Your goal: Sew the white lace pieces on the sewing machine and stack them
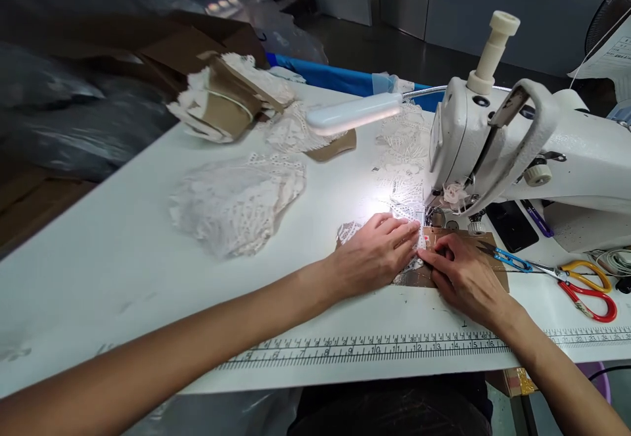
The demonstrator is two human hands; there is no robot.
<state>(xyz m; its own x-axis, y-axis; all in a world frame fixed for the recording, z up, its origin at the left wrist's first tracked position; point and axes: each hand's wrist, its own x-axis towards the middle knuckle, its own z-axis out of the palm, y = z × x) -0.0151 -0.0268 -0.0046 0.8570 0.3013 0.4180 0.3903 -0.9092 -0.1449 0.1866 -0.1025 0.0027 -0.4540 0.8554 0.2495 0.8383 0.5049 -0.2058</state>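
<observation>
White lace fabric lies under the presser-foot area of a white sewing machine. My left hand rests on the lace, palm down, fingers stretched out toward the needle. Just right of it, my right hand has its index finger reaching to the lace edge, with the other fingers curled under. Whether its thumb and finger pinch the edge is hidden. Brown card or tape covers the machine bed beneath the right hand. A lit lamp shines on the work from above.
A lace pile lies on the left of the table, with a tied lace bundle behind it. Blue thread snips, red-and-yellow-handled scissors and a black phone lie at right. A printed ruler runs along the front edge.
</observation>
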